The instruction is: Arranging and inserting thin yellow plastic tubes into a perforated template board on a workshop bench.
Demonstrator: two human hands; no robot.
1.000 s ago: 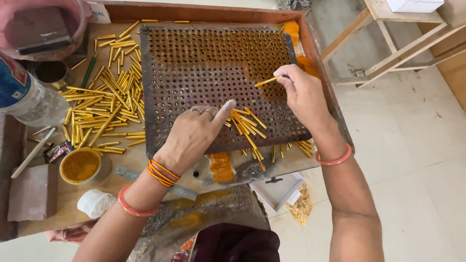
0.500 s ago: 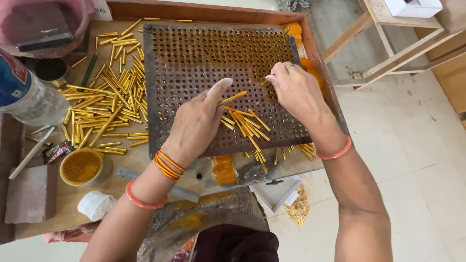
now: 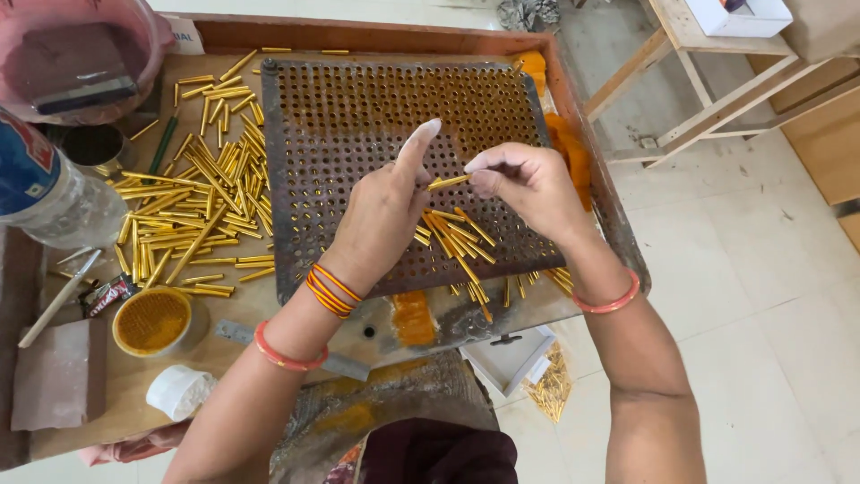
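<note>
Both bare forearms reach up from six o'clock toward the centre. The left hand (image 3: 381, 215) lies knuckles-up, its index finger stretched straight toward one o'clock and the rest curled under. The right hand (image 3: 528, 184), just beside it at three o'clock, has its fingertips (image 3: 477, 164) pinched together, pointing toward nine o'clock.

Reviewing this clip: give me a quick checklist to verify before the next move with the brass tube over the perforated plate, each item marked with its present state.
1. Brass tube pinched between both hands: ok.
2. Left hand over the perforated plate: ok.
3. Right hand fingertips on the tube's end: ok.
4. Loose tubes within reach beside the plate: ok.
5. Target hole under the tube free: cannot tell, hands hide it.
6. Small pile of tubes lying on the plate, covering holes: not ok.
</note>
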